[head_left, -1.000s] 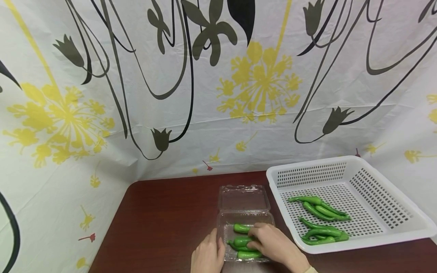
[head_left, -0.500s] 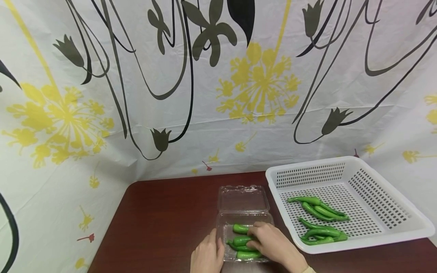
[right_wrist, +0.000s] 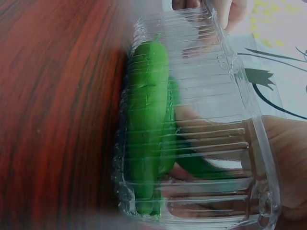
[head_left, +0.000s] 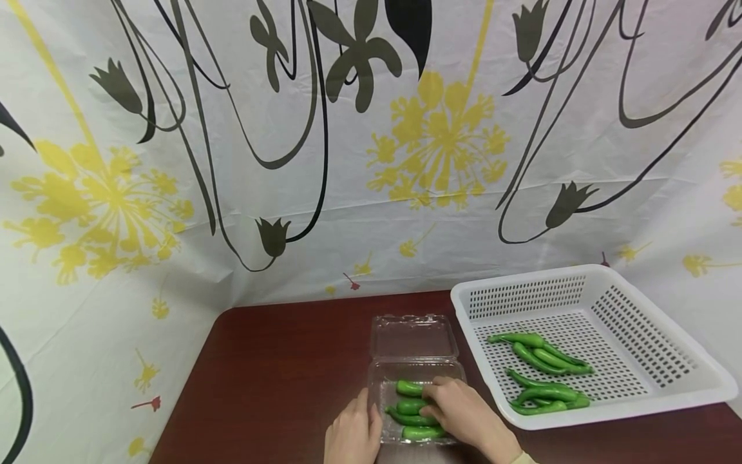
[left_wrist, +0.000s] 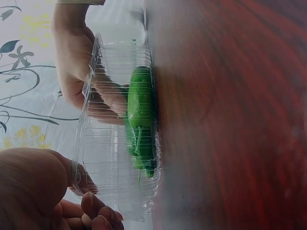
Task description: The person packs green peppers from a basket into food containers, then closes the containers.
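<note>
A clear plastic clamshell container [head_left: 379, 394] lies with its lid [head_left: 414, 338] folded back, and several green peppers lie across its base. My left hand [head_left: 352, 430] grips the container's left side; in the left wrist view its thumb laps over the rim and its fingers curl outside the wall. Inside the container, my right hand [head_left: 466, 412] has its fingers curled round a green pepper [head_left: 411, 406] in the middle of the row. The nearest pepper [head_left: 422, 433] lies along the front wall. The right fingertips are partly hidden behind peppers and ribbed plastic.
To the right stands a white perforated basket [head_left: 649, 380] holding two groups of green peppers [head_left: 551, 394]. Both basket and container rest on a dark red-brown table [head_left: 278, 374]. A patterned sheet [head_left: 324, 258] hangs behind the table and along its sides.
My right fingers have shifted slightly inside the container, and the middle peppers have moved a little and now sit more evenly spaced. The left hand has stayed in place.
</note>
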A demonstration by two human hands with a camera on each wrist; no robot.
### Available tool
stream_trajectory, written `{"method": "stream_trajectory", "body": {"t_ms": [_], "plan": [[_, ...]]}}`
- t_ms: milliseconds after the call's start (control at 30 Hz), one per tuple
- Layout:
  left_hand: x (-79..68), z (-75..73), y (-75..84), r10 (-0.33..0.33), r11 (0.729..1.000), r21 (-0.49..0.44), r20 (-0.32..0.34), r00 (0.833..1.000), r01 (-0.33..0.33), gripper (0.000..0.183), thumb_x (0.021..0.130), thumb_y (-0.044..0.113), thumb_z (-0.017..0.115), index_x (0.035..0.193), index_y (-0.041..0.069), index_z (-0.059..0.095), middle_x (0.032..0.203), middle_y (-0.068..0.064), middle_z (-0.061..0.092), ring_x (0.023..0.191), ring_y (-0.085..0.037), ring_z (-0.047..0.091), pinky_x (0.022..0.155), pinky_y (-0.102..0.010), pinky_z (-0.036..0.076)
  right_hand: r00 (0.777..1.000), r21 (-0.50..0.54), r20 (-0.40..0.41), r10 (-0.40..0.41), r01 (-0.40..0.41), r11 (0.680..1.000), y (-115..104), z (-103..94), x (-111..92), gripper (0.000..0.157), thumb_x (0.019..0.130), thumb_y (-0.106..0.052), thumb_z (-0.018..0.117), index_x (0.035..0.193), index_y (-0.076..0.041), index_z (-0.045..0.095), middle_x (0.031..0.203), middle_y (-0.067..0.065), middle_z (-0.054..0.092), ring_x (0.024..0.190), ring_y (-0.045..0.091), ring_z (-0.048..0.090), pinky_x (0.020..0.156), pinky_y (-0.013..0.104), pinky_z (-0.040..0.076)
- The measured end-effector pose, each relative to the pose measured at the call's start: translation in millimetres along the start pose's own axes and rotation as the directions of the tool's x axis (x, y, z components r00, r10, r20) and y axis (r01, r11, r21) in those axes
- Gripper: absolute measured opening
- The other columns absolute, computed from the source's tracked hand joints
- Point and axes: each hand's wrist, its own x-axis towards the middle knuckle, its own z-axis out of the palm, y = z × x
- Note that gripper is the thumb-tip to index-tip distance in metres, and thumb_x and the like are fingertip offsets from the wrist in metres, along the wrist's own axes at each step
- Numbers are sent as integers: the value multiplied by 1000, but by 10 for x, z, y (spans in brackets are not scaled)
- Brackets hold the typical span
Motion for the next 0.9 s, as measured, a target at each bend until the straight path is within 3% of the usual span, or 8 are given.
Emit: {"method": "stream_trajectory", "body": {"t_ms": [300, 633, 900], "plan": [[-7, 13, -5, 11, 1000, -1, -19, 1000, -11, 30, 86, 14, 69, 112, -1, 69, 86, -9, 71, 70, -28, 70, 49, -40, 51, 1000, -28, -23, -2, 2, 1000, -5, 22, 1, 12, 86, -26, 79, 86, -18, 70, 80, -10, 56, 71, 12, 58, 60, 35, 48], [-11, 17, -9, 7, 1000, -2, -21, 1000, -7, 29, 86, 14, 69, 112, 0, 69, 85, -8, 70, 70, -27, 70, 49, -40, 51, 999, 0, -43, -22, 22, 1000, -33, -20, 8, 11, 87, -18, 78, 96, -14, 74, 86, -8, 57, 78, 8, 56, 65, 33, 50], [-9, 11, -3, 5, 1000, -1, -20, 1000, -5, 30, 86, 14, 69, 112, 0, 69, 87, -9, 71, 71, -28, 70, 50, -41, 51, 987, -30, -146, -65, 61, 998, -44, -94, 2, 14, 85, -16, 79, 98, -13, 75, 93, -7, 62, 86, 13, 62, 75, 35, 54]]}}
